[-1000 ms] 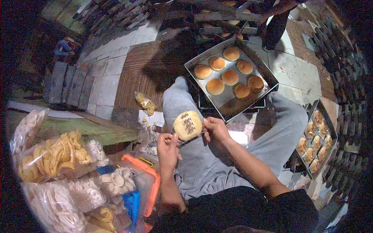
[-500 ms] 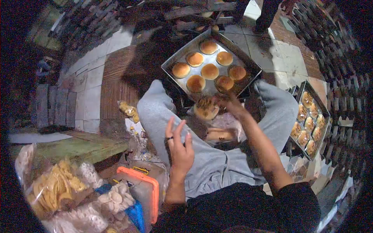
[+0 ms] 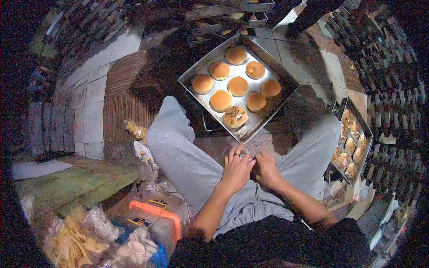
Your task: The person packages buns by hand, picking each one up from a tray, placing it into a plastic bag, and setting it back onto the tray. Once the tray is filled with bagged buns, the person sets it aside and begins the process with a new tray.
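Note:
My left hand (image 3: 237, 172), with a dark ring on one finger, and my right hand (image 3: 267, 170) meet low between my knees. Their bent fingers pinch at a clear plastic bag (image 3: 263, 142), which spreads out just beyond the fingertips; its lower part is hidden by the hands. Straight ahead is a square metal baking tray (image 3: 278, 103) holding several round golden buns (image 3: 237, 86). At its near corner lies a bun with brown markings and a shiny surface (image 3: 236, 117), apart from both hands.
A second tray (image 3: 367, 149) of topped buns stands at my right. To the left are an orange-rimmed container (image 3: 175, 215), bagged items (image 3: 73, 239) and a low green bench (image 3: 85, 185). Another person's legs (image 3: 308, 20) appear at the far top.
My right hand has let go of the marked bun, which now lies in the tray's near corner. Both hands have come together over the plastic; the left moved right and forward.

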